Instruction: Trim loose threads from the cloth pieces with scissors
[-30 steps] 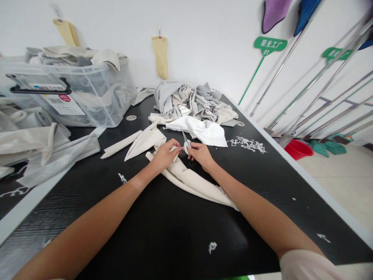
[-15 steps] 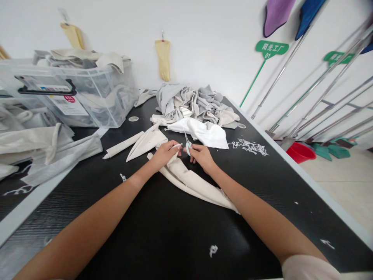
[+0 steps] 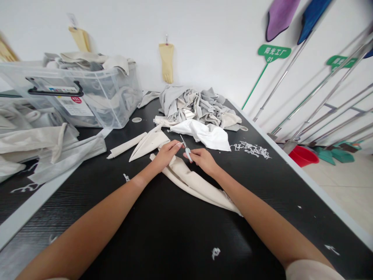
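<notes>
A long cream cloth piece [image 3: 192, 182] lies across the black table [image 3: 163, 229]. My left hand [image 3: 166, 154] pinches its far end, fingers closed on the fabric. My right hand [image 3: 202, 159] grips small scissors [image 3: 185, 147] with pale blue handles, blades pointing away toward the left hand's fingertips. Both hands sit close together over the cloth's end. A folded cream piece [image 3: 148, 142] lies just left of them, and a white cloth [image 3: 208, 134] lies just beyond.
A heap of grey and cream cloths [image 3: 194, 105] sits at the table's far end. A clear plastic bin [image 3: 84, 97] full of fabric stands at the left, with more cream cloth [image 3: 43, 147] beside it. White scraps [image 3: 252, 147] lie right. Metal poles and a red basin [image 3: 303, 155] stand off the table's right edge.
The scissors' blades have tilted left toward the left hand's fingertips. Both hands stay on the cloth's end; the view has shifted slightly.
</notes>
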Demonstrator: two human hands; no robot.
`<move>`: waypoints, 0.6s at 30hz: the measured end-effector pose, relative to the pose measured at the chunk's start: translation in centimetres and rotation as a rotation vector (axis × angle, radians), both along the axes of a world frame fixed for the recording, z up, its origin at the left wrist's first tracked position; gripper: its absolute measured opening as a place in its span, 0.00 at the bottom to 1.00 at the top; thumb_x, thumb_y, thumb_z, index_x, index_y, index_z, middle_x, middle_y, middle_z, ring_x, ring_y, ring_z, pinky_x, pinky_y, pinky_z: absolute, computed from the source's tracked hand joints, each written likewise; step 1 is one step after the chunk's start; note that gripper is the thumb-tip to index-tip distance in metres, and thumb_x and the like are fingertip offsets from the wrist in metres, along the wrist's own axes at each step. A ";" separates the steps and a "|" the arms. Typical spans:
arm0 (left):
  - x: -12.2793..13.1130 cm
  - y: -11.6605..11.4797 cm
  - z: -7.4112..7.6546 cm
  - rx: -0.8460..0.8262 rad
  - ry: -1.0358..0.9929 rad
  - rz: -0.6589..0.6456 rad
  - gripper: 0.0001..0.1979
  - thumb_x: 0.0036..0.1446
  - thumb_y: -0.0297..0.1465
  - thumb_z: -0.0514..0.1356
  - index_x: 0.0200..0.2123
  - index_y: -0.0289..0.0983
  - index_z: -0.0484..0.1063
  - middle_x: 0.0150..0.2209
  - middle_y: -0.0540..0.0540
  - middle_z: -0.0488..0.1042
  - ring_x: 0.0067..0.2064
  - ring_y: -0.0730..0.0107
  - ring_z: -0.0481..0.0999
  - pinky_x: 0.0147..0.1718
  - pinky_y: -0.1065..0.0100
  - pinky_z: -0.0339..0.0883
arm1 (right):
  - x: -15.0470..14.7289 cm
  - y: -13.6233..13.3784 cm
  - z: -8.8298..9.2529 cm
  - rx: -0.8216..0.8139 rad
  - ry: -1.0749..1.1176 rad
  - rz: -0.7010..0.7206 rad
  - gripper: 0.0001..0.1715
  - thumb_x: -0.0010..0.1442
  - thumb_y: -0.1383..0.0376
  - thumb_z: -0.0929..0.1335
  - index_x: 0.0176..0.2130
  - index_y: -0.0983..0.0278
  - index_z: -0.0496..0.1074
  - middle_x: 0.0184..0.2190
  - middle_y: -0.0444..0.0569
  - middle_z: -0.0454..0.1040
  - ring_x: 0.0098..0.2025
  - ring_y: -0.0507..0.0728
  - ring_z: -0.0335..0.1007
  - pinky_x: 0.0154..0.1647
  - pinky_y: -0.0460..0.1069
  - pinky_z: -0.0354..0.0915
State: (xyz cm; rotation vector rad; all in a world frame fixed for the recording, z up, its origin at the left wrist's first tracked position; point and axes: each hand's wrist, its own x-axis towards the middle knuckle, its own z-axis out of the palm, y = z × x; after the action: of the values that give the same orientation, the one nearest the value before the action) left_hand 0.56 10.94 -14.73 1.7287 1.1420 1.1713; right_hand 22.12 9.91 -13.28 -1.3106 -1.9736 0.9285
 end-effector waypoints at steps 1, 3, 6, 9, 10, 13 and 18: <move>0.0 0.0 -0.1 0.000 -0.010 -0.003 0.19 0.69 0.47 0.55 0.41 0.39 0.78 0.33 0.49 0.73 0.36 0.65 0.69 0.40 0.66 0.64 | 0.0 -0.1 0.2 0.006 -0.020 0.003 0.29 0.65 0.44 0.68 0.24 0.61 0.73 0.20 0.42 0.68 0.25 0.53 0.63 0.29 0.48 0.54; -0.1 0.0 -0.2 -0.001 -0.039 -0.001 0.18 0.69 0.46 0.54 0.40 0.39 0.76 0.32 0.50 0.71 0.35 0.66 0.68 0.39 0.66 0.63 | -0.1 -0.4 0.5 0.030 -0.070 0.004 0.30 0.66 0.44 0.67 0.23 0.61 0.70 0.21 0.41 0.68 0.27 0.53 0.62 0.30 0.48 0.52; -0.2 0.0 -0.4 -0.002 -0.065 0.017 0.17 0.70 0.45 0.53 0.39 0.40 0.75 0.30 0.51 0.67 0.34 0.66 0.65 0.37 0.66 0.62 | -0.4 -0.7 0.9 0.069 -0.161 -0.014 0.30 0.67 0.44 0.67 0.24 0.61 0.70 0.23 0.42 0.69 0.28 0.53 0.63 0.30 0.49 0.51; -0.3 -0.1 -0.3 0.016 -0.026 0.055 0.17 0.70 0.45 0.52 0.40 0.40 0.74 0.30 0.51 0.66 0.35 0.65 0.65 0.38 0.66 0.62 | -0.7 -1.0 1.1 0.081 -0.230 -0.029 0.29 0.68 0.44 0.66 0.26 0.60 0.73 0.26 0.43 0.74 0.30 0.54 0.65 0.31 0.49 0.50; -0.3 -0.1 -0.3 0.026 -0.006 0.064 0.18 0.70 0.45 0.52 0.40 0.40 0.74 0.31 0.50 0.67 0.35 0.65 0.66 0.39 0.66 0.62 | -0.8 -1.1 1.2 0.083 -0.248 -0.034 0.29 0.68 0.43 0.66 0.27 0.60 0.74 0.28 0.43 0.75 0.31 0.55 0.66 0.31 0.49 0.50; -0.3 -0.2 -0.2 0.057 0.009 0.081 0.18 0.71 0.46 0.52 0.39 0.40 0.73 0.33 0.49 0.69 0.37 0.64 0.67 0.40 0.66 0.63 | -1.0 -1.4 1.3 0.088 -0.302 -0.043 0.29 0.69 0.42 0.65 0.29 0.59 0.76 0.32 0.44 0.79 0.33 0.56 0.69 0.32 0.49 0.51; -0.2 -0.2 -0.2 0.106 -0.021 0.107 0.16 0.72 0.43 0.52 0.39 0.40 0.73 0.31 0.51 0.67 0.36 0.66 0.66 0.39 0.67 0.62 | -1.2 -1.6 1.3 0.121 -0.380 -0.045 0.30 0.70 0.40 0.64 0.31 0.59 0.76 0.36 0.46 0.80 0.35 0.57 0.71 0.33 0.49 0.50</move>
State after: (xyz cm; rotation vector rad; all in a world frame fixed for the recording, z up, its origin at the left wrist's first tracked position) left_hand 0.32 10.74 -14.94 1.7476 1.1914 1.3335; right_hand 20.90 8.34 -11.96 -1.5413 -2.2311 0.5572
